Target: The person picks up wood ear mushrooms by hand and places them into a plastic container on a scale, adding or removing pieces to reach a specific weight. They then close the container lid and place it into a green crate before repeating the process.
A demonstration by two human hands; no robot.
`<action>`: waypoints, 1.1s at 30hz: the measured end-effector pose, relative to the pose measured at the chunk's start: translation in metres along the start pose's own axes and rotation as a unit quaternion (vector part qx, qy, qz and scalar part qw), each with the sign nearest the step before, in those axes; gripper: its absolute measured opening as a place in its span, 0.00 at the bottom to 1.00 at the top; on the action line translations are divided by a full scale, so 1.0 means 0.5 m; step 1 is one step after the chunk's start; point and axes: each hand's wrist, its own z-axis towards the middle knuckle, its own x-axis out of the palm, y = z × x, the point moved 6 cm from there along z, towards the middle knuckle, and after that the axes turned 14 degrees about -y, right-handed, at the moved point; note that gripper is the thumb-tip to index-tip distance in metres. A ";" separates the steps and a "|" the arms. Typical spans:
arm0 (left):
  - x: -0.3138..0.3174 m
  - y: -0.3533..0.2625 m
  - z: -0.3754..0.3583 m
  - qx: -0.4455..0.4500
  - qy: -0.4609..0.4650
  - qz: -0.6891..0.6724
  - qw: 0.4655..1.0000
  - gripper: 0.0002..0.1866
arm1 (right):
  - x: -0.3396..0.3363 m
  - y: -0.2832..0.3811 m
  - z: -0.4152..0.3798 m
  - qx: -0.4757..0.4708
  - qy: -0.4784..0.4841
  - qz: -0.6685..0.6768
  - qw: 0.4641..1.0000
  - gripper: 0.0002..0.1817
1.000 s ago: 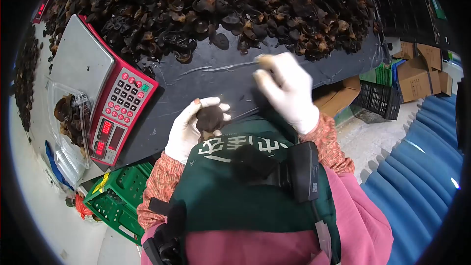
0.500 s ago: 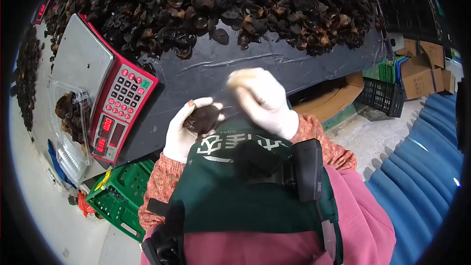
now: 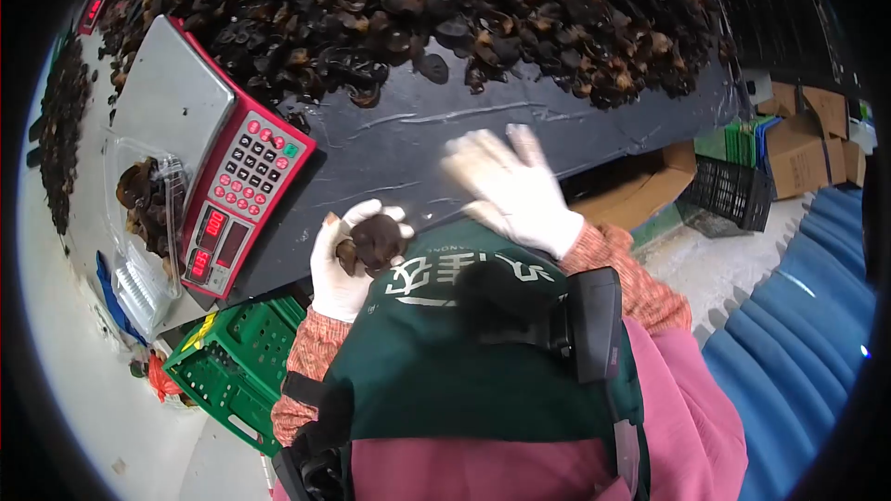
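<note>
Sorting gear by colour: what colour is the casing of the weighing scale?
Red, with a silver weighing plate on top; the scale shows clearly in the head view.

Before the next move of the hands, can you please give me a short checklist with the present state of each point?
1. Left hand holds the dark mushrooms in its fingers: ok.
2. Right hand is free, fingers spread over the black table sheet: ok, though blurred.
3. Scale has a bare platform: ok.
4. Scale display is lit; the digits cannot be read: cannot tell.
5. Clear container left of the scale already holds some mushrooms; how full: cannot tell.
6. Mushroom pile lies on the far part of the table, beyond the hands: ok.
</note>
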 end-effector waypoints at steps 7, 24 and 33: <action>0.050 0.004 0.014 0.023 0.099 0.188 0.977 0.22 | -0.130 -0.186 -0.327 0.332 -0.086 -0.300 0.890 0.34; -0.007 -0.531 -0.274 0.709 -0.365 0.258 0.546 0.11 | -0.212 -0.102 -0.081 0.140 -0.297 -0.138 0.934 0.31; -0.082 -0.542 -0.278 0.697 -0.328 0.231 0.594 0.15 | -0.188 -0.078 -0.079 0.110 -0.278 -0.110 0.948 0.29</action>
